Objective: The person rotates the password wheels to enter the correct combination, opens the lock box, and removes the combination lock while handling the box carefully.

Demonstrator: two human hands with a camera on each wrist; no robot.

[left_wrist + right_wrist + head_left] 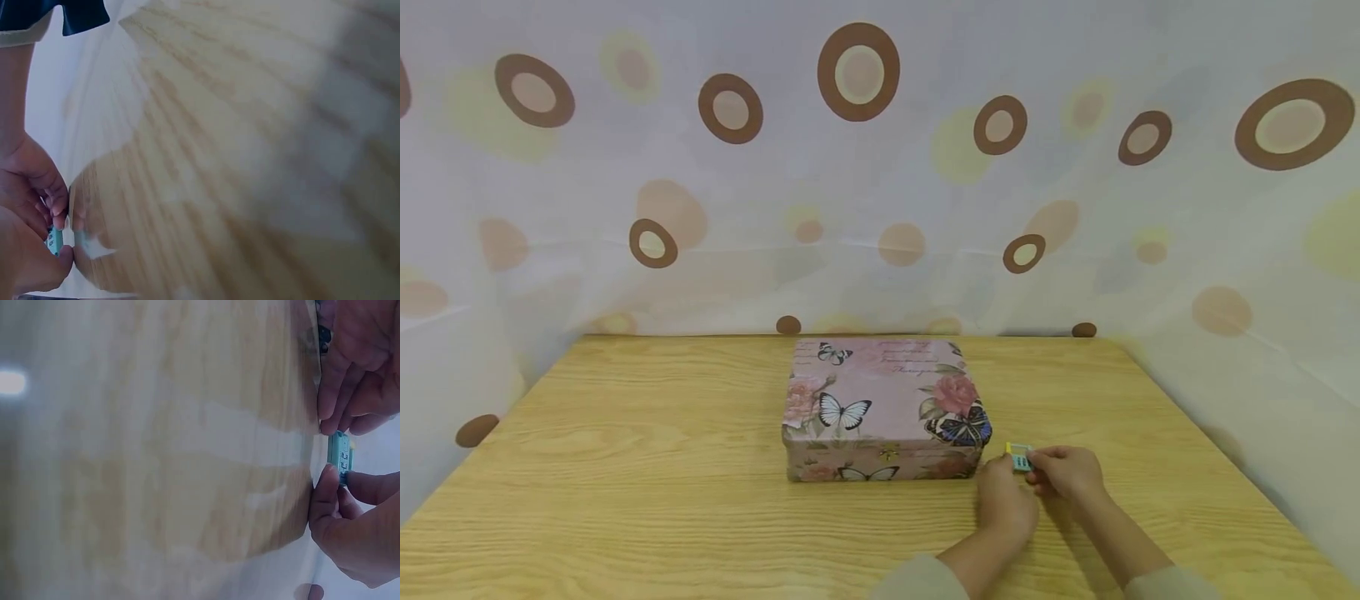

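Observation:
A small teal combination padlock [1021, 461] with dark number dials and a yellow part is held between both hands, low over the table to the right of the flowered box. Its dials face up in the head view. My right hand [1069, 475] pinches the padlock's right end between thumb and fingers. From the other side, my left hand [1006, 504] holds the left end with its fingertips. In the right wrist view, the teal body [339, 453] shows between the two sets of fingers. The left wrist view catches just a sliver of the padlock [55, 240].
A pink box [880, 408] with butterflies, roses and a small gold clasp stands closed in the middle, just left of my left hand. Under everything lies a wood-grain table [625, 500]. A white curtain [925, 183] with brown rings hangs behind it and along the sides.

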